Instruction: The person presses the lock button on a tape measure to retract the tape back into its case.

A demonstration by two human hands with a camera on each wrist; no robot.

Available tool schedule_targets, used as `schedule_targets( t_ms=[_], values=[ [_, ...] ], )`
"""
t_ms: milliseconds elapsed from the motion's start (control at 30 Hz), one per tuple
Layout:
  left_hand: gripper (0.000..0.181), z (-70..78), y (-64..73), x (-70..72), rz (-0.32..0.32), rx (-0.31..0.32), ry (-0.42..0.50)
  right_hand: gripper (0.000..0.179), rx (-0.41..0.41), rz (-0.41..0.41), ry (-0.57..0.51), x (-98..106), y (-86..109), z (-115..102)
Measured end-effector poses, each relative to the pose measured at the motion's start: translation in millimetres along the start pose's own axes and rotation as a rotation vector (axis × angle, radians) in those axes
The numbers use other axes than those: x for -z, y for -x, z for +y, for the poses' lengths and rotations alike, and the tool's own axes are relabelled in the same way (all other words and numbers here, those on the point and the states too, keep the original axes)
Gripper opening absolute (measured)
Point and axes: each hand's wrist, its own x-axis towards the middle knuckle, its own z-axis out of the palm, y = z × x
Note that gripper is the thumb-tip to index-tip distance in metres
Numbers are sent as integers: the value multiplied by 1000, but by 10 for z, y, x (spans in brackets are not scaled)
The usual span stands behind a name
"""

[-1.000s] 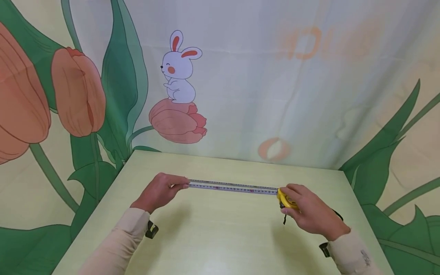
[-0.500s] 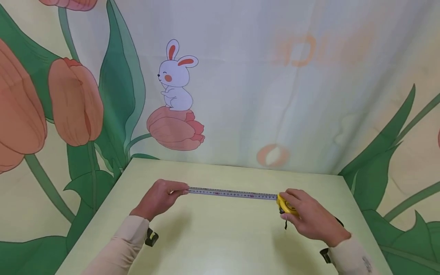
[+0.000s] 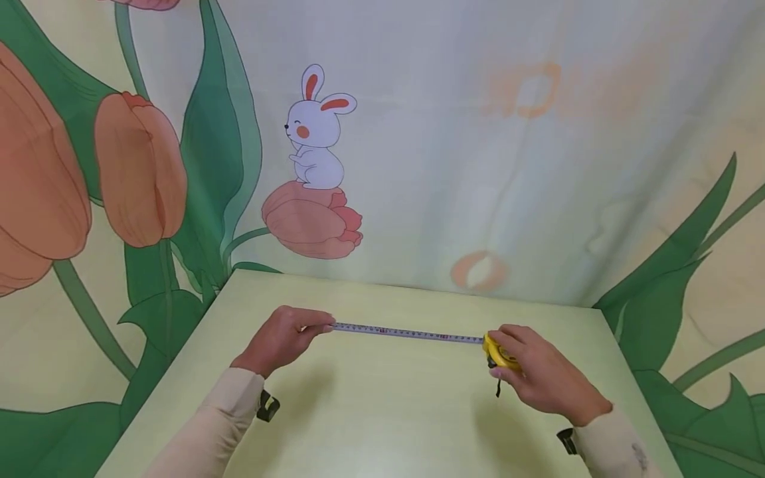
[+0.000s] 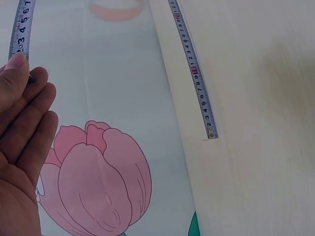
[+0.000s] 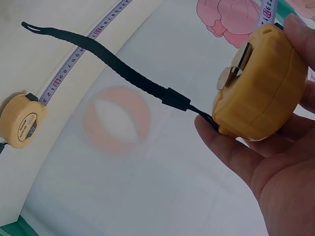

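Here's the left grip (image 3: 281, 342) pinching the end of the steel blade (image 3: 406, 332) between thumb and finger, and over on the right the right grip (image 3: 544, 372) wraps round the yellow case (image 3: 501, 354), the blade running straight between them above the far part of the bench (image 3: 382, 411)! Down on the bench, near the far edge, lies a second tape measure (image 5: 22, 120), its own strip (image 4: 194, 71) drawn out, while a black strap (image 5: 113, 61) hangs from the held case before the tulip-printed backdrop (image 3: 406, 166).
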Motion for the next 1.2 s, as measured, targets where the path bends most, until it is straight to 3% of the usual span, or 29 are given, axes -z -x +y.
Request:
schedule_targets(
  t_ms=[300,500,1200],
  values=[
    [24,-23,-26,62,17,-35,-18,50,-11,-9,-9,14,-58,-25],
    [25,-9,-24,97,26,-26,-12,52,-7,7,-22,18,-99,-61],
    [24,47,-37,64,14,-34,-17,51,-21,-15,-40,42,-101,-84]
  ],
)
